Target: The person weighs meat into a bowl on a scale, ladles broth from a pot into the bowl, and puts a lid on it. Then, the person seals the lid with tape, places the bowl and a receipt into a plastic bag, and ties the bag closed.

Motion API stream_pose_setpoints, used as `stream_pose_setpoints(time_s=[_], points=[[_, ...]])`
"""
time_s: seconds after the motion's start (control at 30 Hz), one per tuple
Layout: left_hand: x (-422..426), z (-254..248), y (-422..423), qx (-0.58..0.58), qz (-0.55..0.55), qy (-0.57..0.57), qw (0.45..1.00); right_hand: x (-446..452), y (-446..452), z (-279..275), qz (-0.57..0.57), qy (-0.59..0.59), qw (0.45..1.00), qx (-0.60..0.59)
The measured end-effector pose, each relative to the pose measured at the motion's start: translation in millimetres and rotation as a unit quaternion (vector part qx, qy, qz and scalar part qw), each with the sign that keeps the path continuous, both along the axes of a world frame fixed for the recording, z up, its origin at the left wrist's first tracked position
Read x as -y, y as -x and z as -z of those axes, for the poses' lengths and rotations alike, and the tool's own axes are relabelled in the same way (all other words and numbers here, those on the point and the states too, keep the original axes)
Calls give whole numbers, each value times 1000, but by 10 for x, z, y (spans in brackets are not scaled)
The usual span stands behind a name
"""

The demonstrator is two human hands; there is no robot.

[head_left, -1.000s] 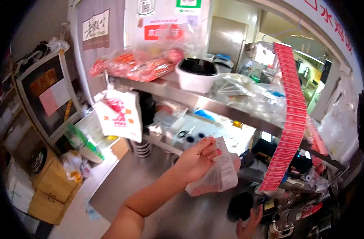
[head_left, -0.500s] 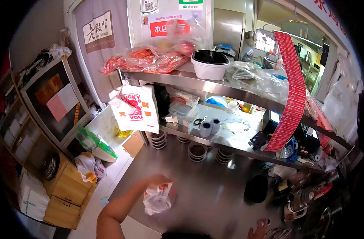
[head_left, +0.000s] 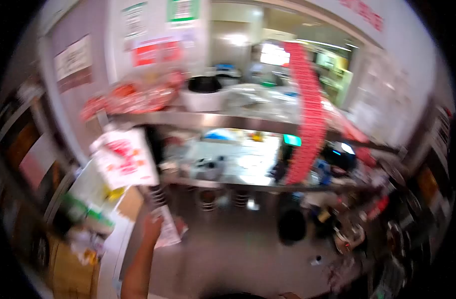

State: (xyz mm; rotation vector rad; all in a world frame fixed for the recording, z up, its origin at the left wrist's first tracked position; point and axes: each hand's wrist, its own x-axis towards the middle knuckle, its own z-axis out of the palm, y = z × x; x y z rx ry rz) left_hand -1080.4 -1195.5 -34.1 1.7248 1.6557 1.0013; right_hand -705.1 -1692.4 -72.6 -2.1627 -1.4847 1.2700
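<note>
My left hand (head_left: 152, 228) is closed on a whitish plastic bag with red print (head_left: 168, 230), over the left part of the steel counter (head_left: 223, 269). Motion blur hides what the bag contains. Only a sliver of my right hand (head_left: 290, 295) shows at the bottom edge, its fingers out of sight. A small light-and-dark object (head_left: 316, 260) lies on the counter to the right of it. Stacked cups (head_left: 206, 200) stand under the shelf, beyond my left hand.
A white LUCKY YOU bag (head_left: 125, 157) hangs at the shelf's left end. A red ticket strip (head_left: 307, 114) drapes over both shelves. The upper shelf carries a white tub with a black lid (head_left: 204, 97). A dark round object (head_left: 291, 225) and clutter stand right.
The view has turned to the right and blurred. My left hand has carried the bag left and farther back. My right hand has left the small object and dropped almost out of view.
</note>
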Motion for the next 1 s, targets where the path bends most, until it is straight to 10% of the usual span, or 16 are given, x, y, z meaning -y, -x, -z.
stream_pose_setpoints(time_s=[0.1, 0.2, 0.27, 0.6, 1.0], points=[[863, -465, -503, 17, 54, -68, 996, 406, 287, 661, 234, 43, 956, -172], [1435, -497, -1193, 89, 240, -37, 966, 373, 477, 194, 360, 74, 859, -357], [1779, -389, -1597, 97, 348, 19, 932, 402, 584, 312, 376, 57, 869, -317], [3013, 366, -2298, 25, 588, 266, 763, 343, 783, -347, 115, -104, 941, -300], [4009, 940, -2610, -27, 545, 390, 742, 923, -248, -334, 87, -88, 940, -319]])
